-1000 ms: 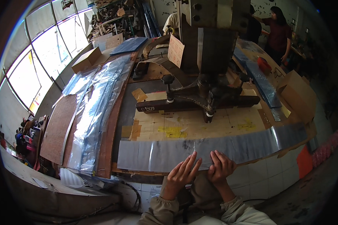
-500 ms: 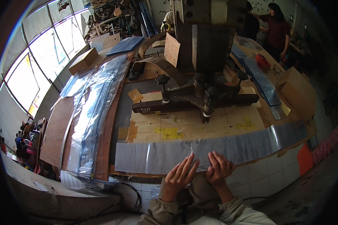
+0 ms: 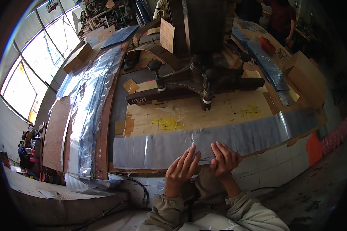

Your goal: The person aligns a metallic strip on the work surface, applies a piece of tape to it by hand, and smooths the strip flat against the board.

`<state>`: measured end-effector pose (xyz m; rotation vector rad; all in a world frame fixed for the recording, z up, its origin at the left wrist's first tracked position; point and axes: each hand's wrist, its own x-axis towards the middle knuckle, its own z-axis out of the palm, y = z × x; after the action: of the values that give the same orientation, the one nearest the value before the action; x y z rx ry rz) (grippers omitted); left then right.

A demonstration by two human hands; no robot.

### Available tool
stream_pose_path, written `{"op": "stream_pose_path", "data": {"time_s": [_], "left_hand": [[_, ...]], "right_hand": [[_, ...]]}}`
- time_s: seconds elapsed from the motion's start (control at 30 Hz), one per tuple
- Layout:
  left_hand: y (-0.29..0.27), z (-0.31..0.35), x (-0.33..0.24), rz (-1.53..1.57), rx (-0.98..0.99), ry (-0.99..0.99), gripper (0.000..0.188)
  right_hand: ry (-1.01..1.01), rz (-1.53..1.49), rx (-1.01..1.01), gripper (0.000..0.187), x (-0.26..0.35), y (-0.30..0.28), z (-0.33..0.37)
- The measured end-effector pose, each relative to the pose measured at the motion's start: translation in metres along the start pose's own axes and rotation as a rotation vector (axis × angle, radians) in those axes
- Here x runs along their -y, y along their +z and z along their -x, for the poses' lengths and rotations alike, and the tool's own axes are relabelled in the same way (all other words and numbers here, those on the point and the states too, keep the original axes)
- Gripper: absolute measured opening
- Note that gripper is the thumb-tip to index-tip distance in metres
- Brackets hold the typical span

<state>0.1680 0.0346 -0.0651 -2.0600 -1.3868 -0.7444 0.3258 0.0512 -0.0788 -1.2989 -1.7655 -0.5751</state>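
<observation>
A long grey glossy strip, which looks like plastic sheeting, lies along the near edge of the worktable. My left hand is at the strip's front edge, its fingers stretched out and pointing away from me. Close to its right, my right hand rests its extended fingers over the same edge, with the thumb tucked lower. Neither hand grips anything that I can see. Just beyond the strip is a pale board with yellow patches and brown tape.
Over the board stands a machine's dark metal crossbar with arms and bolts. Clear plastic-covered blue strips lie at left, a blue strip at right beside an open cardboard box. A person stands at the far right.
The view has tipped down a little, so the table and machine appear higher. Both hands keep nearly the same place at the strip's front edge, fingers still extended.
</observation>
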Motion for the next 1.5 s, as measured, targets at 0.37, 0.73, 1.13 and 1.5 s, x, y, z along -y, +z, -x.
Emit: {"op": "stream_pose_path", "data": {"time_s": [0.37, 0.73, 1.13, 1.5], "left_hand": [[-0.0038, 0.0014, -0.0014, 0.004, 0.015, -0.023, 0.022], [-0.0012, 0.0022, -0.0019, 0.018, -0.008, -0.035, 0.022], [-0.0023, 0.0027, -0.0019, 0.012, -0.005, -0.033, 0.023], [-0.0069, 0.0009, -0.0041, 0.052, 0.000, -0.068, 0.015]], "right_hand": [[0.001, -0.011, -0.009, 0.044, 0.0021, -0.0008, 0.0005], [-0.006, 0.004, -0.025, 0.041, 0.0006, -0.0003, -0.0007], [-0.003, 0.002, -0.026, 0.040, 0.0014, -0.0006, -0.0001], [-0.008, 0.007, -0.023, 0.041, 0.0020, 0.0003, -0.0004]]}}
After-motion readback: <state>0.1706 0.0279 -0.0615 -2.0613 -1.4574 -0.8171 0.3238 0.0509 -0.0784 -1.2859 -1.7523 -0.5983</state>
